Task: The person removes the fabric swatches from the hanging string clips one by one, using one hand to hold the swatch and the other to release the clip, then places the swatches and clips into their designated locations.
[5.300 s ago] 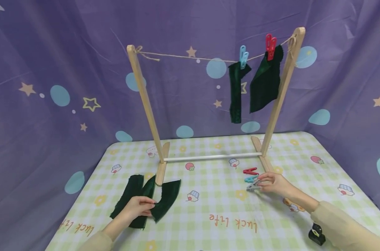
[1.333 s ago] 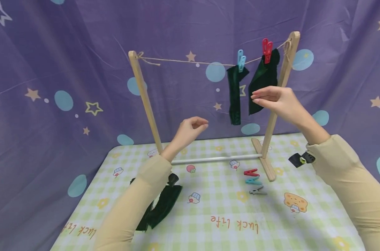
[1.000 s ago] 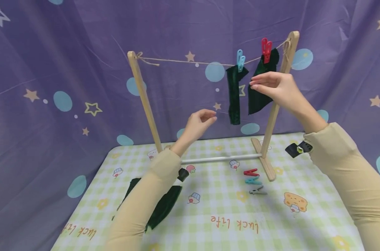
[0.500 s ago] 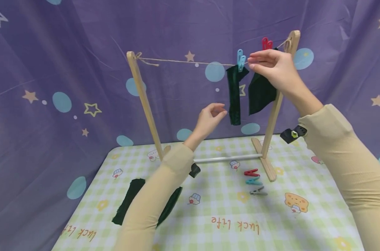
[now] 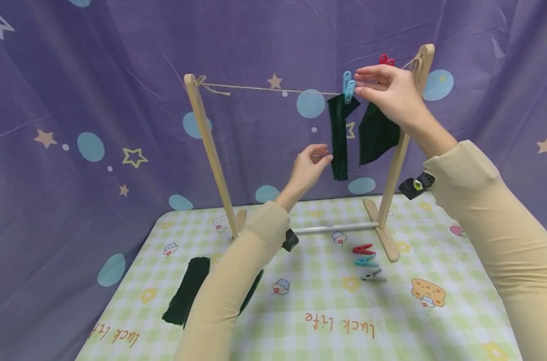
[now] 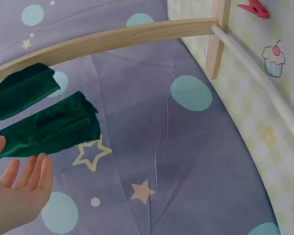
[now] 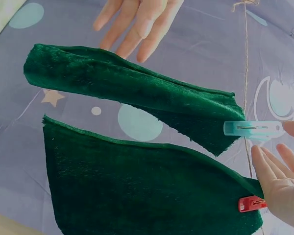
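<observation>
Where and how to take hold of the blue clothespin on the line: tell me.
Pinch the blue clothespin by its two upper handles, probably from the right, where the right grip is: it stands upright, handles spread above the line, lower end clamping the narrow green cloth.

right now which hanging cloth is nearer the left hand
The narrow strip under the blue peg, close by the left hand; the wider cloth, under the red peg, hangs farther right.

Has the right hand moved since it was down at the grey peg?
Yes, upward: the right hand was at the grey peg, far below the line; now it is beside the blue peg clipped there.
</observation>
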Demonstrator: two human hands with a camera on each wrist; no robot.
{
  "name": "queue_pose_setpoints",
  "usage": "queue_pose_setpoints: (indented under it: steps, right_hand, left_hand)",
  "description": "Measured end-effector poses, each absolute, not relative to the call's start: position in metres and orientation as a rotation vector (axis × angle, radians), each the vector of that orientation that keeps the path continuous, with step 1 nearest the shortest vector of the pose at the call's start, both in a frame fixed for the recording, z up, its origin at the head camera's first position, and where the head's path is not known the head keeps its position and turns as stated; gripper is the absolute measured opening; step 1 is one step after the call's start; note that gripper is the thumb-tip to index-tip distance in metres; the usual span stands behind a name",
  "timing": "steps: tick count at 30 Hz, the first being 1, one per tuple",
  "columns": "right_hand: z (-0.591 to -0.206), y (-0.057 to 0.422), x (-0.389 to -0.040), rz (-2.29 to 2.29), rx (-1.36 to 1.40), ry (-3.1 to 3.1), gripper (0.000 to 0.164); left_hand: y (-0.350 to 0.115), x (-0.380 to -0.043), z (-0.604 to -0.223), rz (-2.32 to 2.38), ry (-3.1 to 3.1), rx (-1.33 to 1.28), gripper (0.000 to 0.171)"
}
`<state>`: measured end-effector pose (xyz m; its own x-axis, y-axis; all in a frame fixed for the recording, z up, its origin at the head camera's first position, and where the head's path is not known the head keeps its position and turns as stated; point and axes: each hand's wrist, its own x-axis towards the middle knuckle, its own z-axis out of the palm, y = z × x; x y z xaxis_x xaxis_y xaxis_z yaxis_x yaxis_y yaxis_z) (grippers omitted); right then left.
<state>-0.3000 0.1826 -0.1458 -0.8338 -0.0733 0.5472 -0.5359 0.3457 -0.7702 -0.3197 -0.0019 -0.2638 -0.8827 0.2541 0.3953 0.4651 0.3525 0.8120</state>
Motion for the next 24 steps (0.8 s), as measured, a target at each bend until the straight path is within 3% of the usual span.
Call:
queue_pose_setpoints:
  steps: [24]
  right_hand:
    - [-0.133, 0.174, -0.309, 1.361, 0.529, -2.368, 0.046]
  left_hand:
    - [0.017, -0.335, -0.273, -1.592, -2.436, -0.558, 0.033]
